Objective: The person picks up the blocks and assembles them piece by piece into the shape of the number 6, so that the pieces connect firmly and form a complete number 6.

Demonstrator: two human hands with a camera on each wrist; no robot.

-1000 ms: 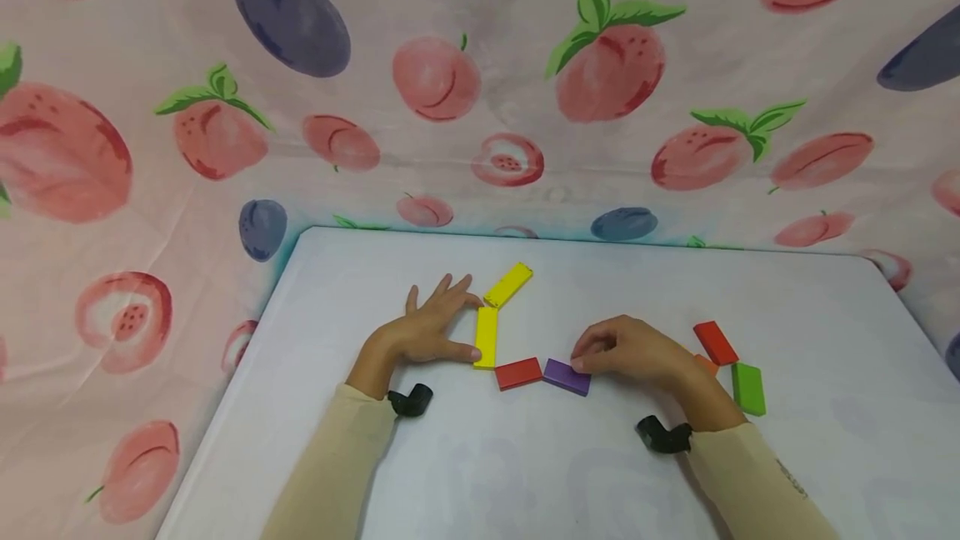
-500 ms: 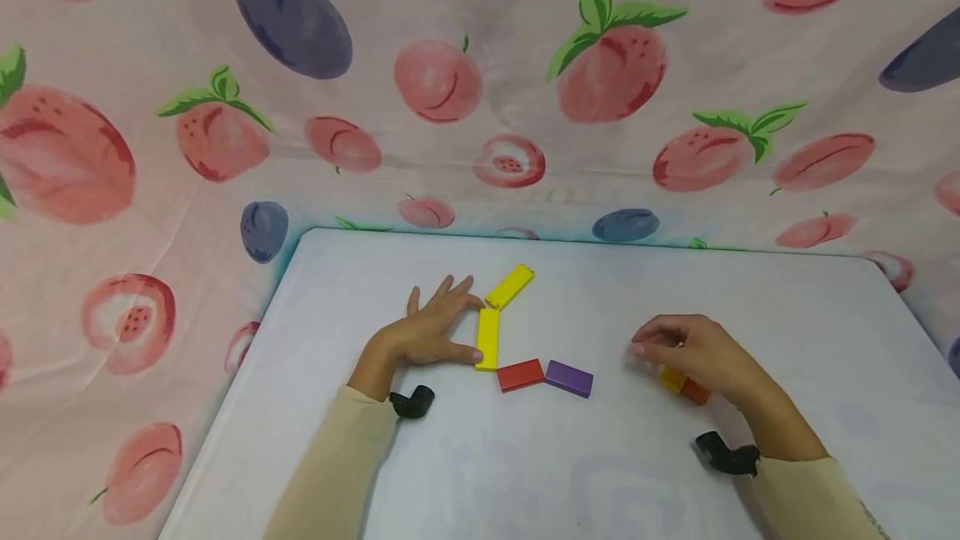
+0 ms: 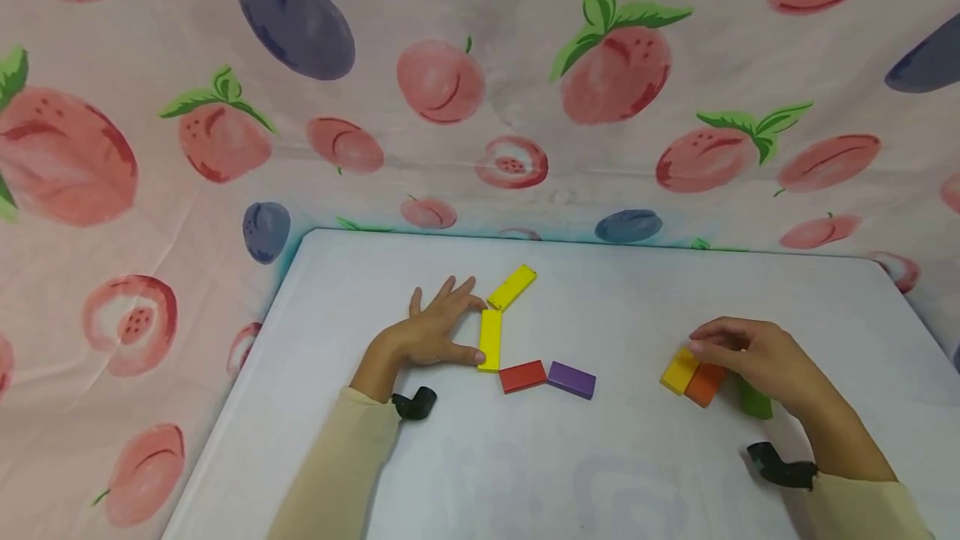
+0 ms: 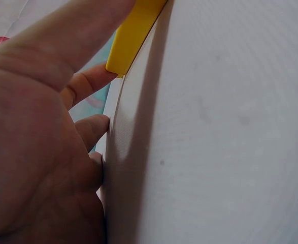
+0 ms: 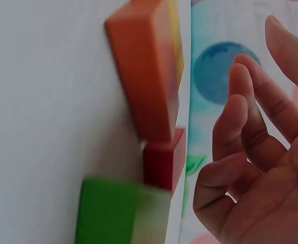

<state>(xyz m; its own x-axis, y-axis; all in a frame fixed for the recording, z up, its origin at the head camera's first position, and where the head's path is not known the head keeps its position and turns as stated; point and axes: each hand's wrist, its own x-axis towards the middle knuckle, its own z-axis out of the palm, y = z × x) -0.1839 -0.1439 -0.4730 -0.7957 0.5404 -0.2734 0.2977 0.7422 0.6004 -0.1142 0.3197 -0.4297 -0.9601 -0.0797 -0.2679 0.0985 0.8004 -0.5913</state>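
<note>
My left hand holds a yellow wooden block lying flat, thumb by its near end and index fingertip at its far end; the other fingers are spread. In the left wrist view the index finger touches an end of this yellow block. My right hand, fingers loosely bent and holding nothing, hovers over a group of blocks: a yellow-orange block, an orange block and a green block. The right wrist view also shows a red block, which the hand hides from the head view.
Another yellow block slants from the held block's far end. A red block and a purple block continue from its near end in a chain. All lie on a white tabletop before a fruit-patterned cloth.
My right hand has let go of the purple block and moved right to the group of blocks, uncovering the yellow-orange one. The left hand stays at the yellow block.
</note>
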